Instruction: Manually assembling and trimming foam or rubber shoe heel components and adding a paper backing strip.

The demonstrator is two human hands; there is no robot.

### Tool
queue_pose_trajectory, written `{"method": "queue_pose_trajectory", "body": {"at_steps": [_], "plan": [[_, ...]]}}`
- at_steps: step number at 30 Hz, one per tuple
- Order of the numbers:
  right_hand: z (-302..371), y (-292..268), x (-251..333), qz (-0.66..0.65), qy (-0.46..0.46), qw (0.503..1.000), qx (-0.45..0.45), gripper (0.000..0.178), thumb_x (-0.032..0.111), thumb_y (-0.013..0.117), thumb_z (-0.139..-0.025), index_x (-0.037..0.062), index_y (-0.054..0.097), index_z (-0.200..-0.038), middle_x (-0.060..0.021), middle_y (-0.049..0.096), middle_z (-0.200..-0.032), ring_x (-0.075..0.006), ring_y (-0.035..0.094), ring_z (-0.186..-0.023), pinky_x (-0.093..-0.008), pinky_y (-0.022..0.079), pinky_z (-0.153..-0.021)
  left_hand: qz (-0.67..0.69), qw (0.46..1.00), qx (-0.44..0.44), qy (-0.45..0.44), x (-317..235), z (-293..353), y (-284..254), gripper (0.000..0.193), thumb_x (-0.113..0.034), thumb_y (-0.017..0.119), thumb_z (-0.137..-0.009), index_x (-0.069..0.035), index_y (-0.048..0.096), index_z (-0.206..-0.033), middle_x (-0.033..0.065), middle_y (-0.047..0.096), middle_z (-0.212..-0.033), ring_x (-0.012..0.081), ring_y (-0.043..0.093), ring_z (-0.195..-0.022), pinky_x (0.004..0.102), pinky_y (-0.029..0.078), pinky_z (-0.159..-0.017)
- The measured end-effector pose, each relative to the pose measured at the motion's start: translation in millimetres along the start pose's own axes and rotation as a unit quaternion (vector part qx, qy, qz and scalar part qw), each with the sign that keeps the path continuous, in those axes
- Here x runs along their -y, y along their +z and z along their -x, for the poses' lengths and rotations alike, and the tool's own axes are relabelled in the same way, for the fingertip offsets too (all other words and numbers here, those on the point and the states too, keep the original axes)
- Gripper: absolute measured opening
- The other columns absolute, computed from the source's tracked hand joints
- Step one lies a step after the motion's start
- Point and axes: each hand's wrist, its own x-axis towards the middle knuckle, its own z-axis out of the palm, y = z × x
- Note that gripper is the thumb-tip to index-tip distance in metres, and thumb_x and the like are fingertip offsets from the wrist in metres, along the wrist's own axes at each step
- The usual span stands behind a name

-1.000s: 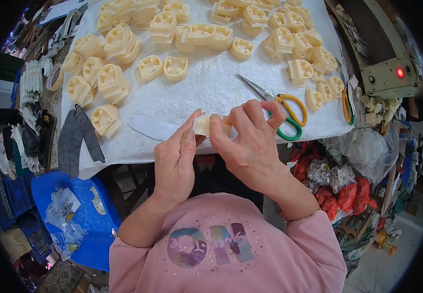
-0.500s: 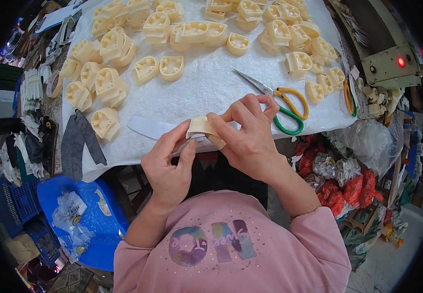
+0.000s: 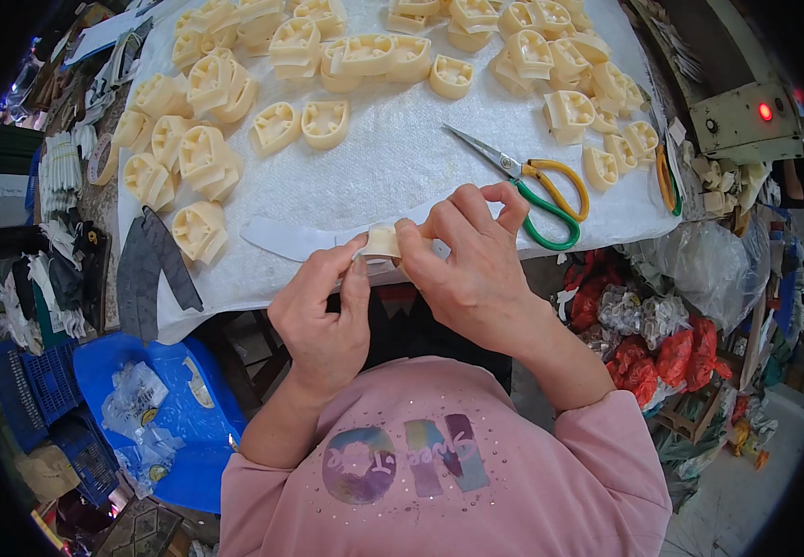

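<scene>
Both of my hands hold one small cream moulded piece [image 3: 383, 239] just over the near edge of the table. My left hand [image 3: 323, 311] pinches its left side with thumb and fingertips. My right hand [image 3: 467, 265] grips its right side, fingers curled over the top. A white strip [image 3: 281, 239] lies on the cloth right behind the piece. Scissors [image 3: 532, 186] with green and yellow handles lie just beyond my right hand.
A white cloth [image 3: 402, 158] covers the table, with several cream moulded pieces [image 3: 202, 158] spread over its far and left parts. Grey cut shapes [image 3: 147, 269] hang at the left edge. A machine with a red light [image 3: 745, 116] stands right. A blue bin [image 3: 151, 408] sits below left.
My hands have drawn slightly toward me and down with the cream piece, and my left fingers have shifted their pinch on it. The scissors and other pieces lie as before.
</scene>
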Motion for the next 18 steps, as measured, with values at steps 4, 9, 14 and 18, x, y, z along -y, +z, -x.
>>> {"method": "queue_pose_trajectory", "body": {"at_steps": [4, 9, 14, 18], "plan": [[1.6, 3.0, -4.4, -0.027, 0.001, 1.0, 0.005, 0.037, 0.007, 0.065, -0.065, 0.0091, 0.055, -0.1, -0.005, 0.046, -0.08, -0.0232, 0.046, -0.086, -0.0474, 0.025, -0.081, -0.053, 0.994, 0.016, 0.097, 3.9, -2.7, -0.8, 0.017, -0.006, 0.058, -0.089, 0.003, 0.065, -0.102, 0.009, 0.062, -0.084, 0.0128, 0.058, -0.071, 0.0244, 0.048, -0.064], [2.5, 2.4, -11.0, -0.141, 0.032, 0.989, 0.002, 0.04, 0.007, 0.069, -0.061, 0.0096, 0.057, -0.1, -0.004, 0.046, -0.081, -0.0228, 0.046, -0.086, -0.0449, 0.025, -0.081, 0.122, 0.991, 0.037, 0.04, 17.6, -2.1, -2.4, 0.018, -0.008, 0.062, -0.087, 0.001, 0.065, -0.102, 0.0089, 0.059, -0.086, 0.0142, 0.055, -0.074, 0.024, 0.045, -0.064], [9.5, 0.7, -16.7, -0.284, 0.044, 0.958, 0.017, 0.042, 0.003, 0.068, -0.062, 0.0094, 0.058, -0.102, -0.0043, 0.046, -0.082, -0.0226, 0.046, -0.086, -0.0418, 0.026, -0.083, 0.283, 0.958, 0.047, 0.008, 21.6, -5.4, 7.3, 0.016, -0.01, 0.064, -0.085, -0.001, 0.065, -0.099, 0.0062, 0.057, -0.079, 0.0132, 0.051, -0.069, 0.0233, 0.043, -0.064], [11.4, 1.4, -18.5, -0.291, 0.025, 0.956, 0.029, 0.043, 0.002, 0.067, -0.061, 0.0074, 0.057, -0.102, -0.005, 0.046, -0.083, -0.0233, 0.046, -0.086, -0.0406, 0.026, -0.084, 0.138, 0.982, 0.05, 0.122, 18.1, -10.3, 9.1, 0.014, -0.014, 0.064, -0.086, 0.0, 0.061, -0.086, 0.0054, 0.052, -0.073, 0.0136, 0.045, -0.064, 0.025, 0.036, -0.055]]}}
